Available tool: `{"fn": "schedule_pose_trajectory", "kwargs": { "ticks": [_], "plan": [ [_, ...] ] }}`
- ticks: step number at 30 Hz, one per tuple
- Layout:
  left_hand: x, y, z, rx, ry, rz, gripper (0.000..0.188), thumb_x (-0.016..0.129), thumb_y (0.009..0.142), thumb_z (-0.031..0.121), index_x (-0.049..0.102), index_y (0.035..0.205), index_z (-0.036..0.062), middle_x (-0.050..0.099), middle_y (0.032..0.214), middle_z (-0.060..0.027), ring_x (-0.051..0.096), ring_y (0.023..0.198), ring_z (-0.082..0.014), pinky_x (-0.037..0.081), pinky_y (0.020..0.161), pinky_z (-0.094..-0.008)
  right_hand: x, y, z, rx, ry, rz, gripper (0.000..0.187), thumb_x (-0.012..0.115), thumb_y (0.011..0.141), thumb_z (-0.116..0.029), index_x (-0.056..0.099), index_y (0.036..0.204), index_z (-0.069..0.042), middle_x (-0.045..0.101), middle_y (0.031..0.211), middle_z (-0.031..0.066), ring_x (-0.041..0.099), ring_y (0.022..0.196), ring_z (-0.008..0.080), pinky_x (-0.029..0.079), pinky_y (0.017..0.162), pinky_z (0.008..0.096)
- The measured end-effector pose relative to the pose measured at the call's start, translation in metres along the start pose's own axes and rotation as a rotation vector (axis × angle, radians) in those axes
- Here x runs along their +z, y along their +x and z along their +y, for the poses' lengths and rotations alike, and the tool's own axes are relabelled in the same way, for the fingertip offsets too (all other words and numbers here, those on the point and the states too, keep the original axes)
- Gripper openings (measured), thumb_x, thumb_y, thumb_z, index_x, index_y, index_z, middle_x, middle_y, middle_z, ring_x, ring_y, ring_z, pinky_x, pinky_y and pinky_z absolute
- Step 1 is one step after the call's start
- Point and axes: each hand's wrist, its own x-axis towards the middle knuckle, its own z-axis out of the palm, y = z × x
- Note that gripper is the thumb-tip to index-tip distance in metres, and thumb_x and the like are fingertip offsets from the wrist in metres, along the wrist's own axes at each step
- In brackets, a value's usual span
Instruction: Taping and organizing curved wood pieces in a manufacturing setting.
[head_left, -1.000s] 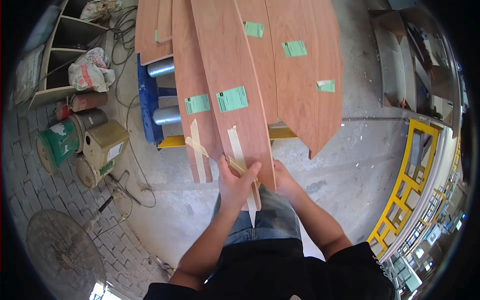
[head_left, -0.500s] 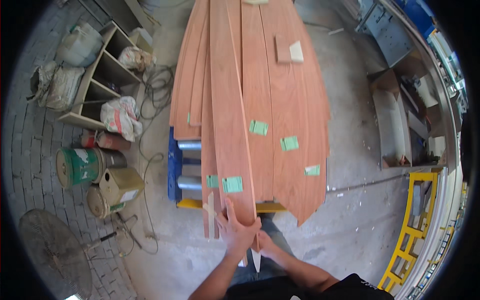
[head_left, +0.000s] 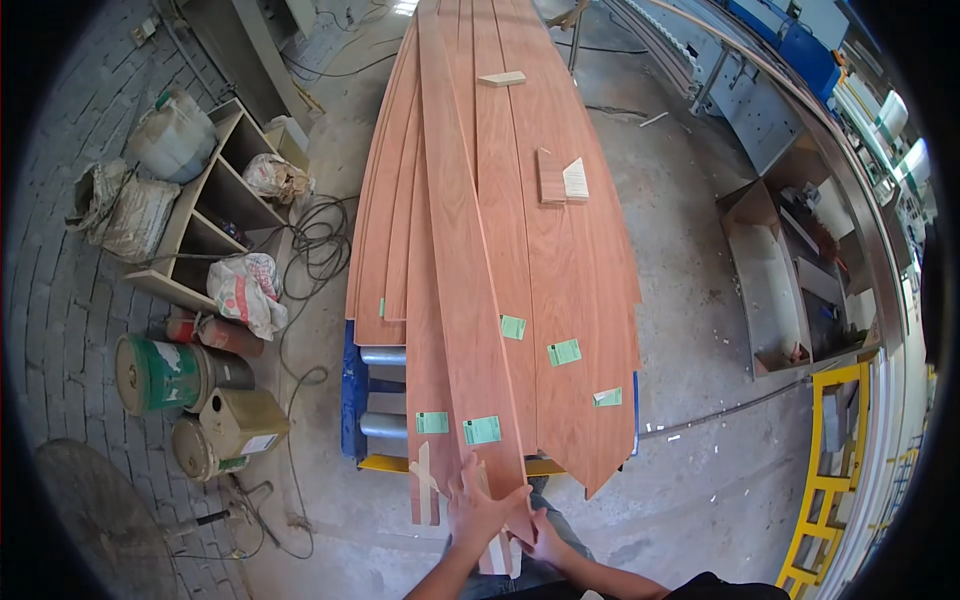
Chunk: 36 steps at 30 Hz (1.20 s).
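Slid farther out along the stack since a second ago, top board gripped at its near tip between left hand and right hand; best kept level, pushed straight, edges aligned.

One fisheye view from my head, looking steeply down and forward along a stack of long veneer sheets; my hands sit close at the lower edge.
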Motion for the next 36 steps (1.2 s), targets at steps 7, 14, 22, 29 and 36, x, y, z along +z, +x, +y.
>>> {"fn": "schedule_pose_trajectory", "kwargs": {
  "ticks": [7,14,22,29,36],
  "plan": [
    [-0.033,0.179,-0.001,0.036,-0.571,0.040,0.087,0.072,0.087,0.035,0.023,0.149,-0.0014,0.055,0.130,-0.0199,0.057,0.116,-0.0288,0.048,0.094,-0.0363,-0.021,0.001,-0.005,-0.117,-0.474,0.145,0.043,0.067,0.079,-0.015,0.059,0.119,-0.001,0.066,0.107,0.0068,0.064,0.094,0.0180,0.050,0.083,0.0305],
    [-0.053,0.340,0.074,0.029,-0.471,0.180,0.119,0.081,0.067,0.053,0.016,0.155,0.0064,0.046,0.138,-0.0307,0.044,0.130,-0.0447,0.040,0.106,-0.0477,0.036,-0.004,0.005,-0.208,-0.812,0.039,0.058,0.069,0.081,-0.012,0.048,0.133,0.001,0.060,0.124,0.0073,0.055,0.116,0.0162,0.043,0.100,0.0320],
    [-0.093,0.289,0.061,-0.080,-0.231,0.171,0.125,0.086,0.060,0.038,0.011,0.157,0.0164,0.041,0.141,-0.0319,0.044,0.128,-0.0468,0.039,0.107,-0.0474,0.030,0.018,0.061,-0.188,-1.031,-0.005,0.047,0.067,0.087,-0.016,0.053,0.128,0.001,0.062,0.121,0.0099,0.055,0.113,0.0166,0.043,0.098,0.0313],
    [-0.078,0.258,0.029,0.173,-0.799,0.045,0.110,0.081,0.065,0.009,0.019,0.156,0.0091,0.038,0.150,-0.0173,0.047,0.129,-0.0288,0.040,0.107,-0.0363,0.024,0.002,0.136,-0.761,-1.344,0.301,0.071,0.074,0.070,-0.024,0.050,0.133,-0.002,0.054,0.074,0.0192,0.057,0.063,0.0385,0.046,0.059,0.0505],
    [-0.050,0.272,0.032,0.329,-1.108,-0.219,0.093,0.068,0.076,0.006,0.020,0.155,0.0070,0.039,0.149,-0.0116,0.042,0.133,-0.0266,0.039,0.108,-0.0355,0.120,-0.050,0.086,-0.153,-1.360,0.490,0.042,0.067,0.082,-0.028,0.052,0.108,0.002,0.061,0.096,0.0205,0.060,0.092,0.0403,0.049,0.080,0.0456]
  ]
}}
